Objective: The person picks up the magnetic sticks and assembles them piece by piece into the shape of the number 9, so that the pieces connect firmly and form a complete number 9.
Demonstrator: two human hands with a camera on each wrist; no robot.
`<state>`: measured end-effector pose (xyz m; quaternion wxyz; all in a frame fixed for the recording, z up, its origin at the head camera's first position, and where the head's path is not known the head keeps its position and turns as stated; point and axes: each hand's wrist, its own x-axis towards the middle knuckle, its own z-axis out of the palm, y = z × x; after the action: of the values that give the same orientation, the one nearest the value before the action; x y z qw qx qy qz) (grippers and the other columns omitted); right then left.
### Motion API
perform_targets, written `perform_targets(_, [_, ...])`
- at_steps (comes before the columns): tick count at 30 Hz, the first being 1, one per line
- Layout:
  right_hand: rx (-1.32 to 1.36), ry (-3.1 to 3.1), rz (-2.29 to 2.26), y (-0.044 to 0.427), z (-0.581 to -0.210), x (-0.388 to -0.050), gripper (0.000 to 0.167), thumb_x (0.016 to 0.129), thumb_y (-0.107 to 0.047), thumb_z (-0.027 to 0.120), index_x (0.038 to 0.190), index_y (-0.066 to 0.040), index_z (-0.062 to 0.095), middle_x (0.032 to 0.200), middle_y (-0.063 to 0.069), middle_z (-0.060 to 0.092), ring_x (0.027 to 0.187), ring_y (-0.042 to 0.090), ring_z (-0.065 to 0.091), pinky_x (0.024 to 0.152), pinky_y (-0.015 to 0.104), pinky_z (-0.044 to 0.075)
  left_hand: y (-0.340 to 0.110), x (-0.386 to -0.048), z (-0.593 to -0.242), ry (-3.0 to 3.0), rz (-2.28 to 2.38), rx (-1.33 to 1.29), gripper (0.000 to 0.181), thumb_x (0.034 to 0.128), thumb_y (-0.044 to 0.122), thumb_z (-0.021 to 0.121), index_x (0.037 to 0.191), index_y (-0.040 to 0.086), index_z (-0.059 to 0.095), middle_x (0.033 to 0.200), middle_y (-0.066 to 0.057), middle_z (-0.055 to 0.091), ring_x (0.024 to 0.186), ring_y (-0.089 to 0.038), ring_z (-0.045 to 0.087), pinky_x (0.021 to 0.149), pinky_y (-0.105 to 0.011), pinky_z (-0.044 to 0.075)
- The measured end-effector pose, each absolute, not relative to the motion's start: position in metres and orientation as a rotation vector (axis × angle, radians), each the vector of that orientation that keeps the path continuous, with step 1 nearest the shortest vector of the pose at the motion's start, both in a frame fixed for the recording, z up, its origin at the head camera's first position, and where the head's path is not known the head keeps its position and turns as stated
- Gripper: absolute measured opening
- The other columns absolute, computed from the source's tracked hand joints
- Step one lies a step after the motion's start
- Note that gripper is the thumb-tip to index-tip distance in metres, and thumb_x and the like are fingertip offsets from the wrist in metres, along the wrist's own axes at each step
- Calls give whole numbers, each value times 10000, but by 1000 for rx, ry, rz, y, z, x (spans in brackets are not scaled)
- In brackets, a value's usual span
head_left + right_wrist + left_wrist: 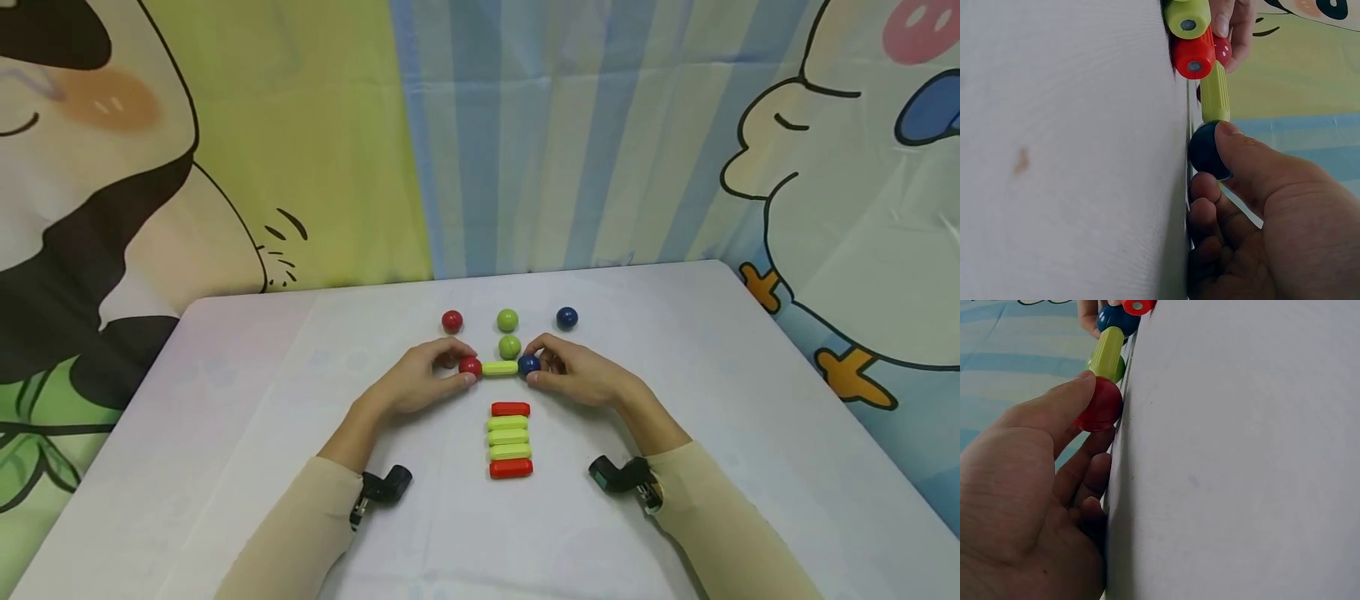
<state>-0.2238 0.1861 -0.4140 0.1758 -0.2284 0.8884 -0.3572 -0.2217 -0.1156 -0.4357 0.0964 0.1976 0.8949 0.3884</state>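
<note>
Centrally in the head view, the yellow-green rod (499,368) is lying crosswise, its long axis running left to right in the frame. The person's left hand (417,377) is pinching the red ball (470,367) at the rod's left end, thumb and fingers clamped on it; the right hand (585,372) is likewise pinching the blue ball (529,365) at the right end. Neither hand is sitting clearly nearer. No brand, label or writing is showing legibly.
</note>
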Motion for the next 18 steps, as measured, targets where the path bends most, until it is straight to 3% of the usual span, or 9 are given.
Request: perform_targets(18, [-655, 2558, -1009, 186, -416, -222, 439, 988, -297, 701, 1357, -152, 511, 958, 20, 575, 865, 185, 528, 779, 336, 452, -116, -223, -439, 2648, 1139, 581, 363, 951, 367, 741, 1286, 257, 655, 1195, 43, 638, 1137, -185, 554, 1050, -421, 448])
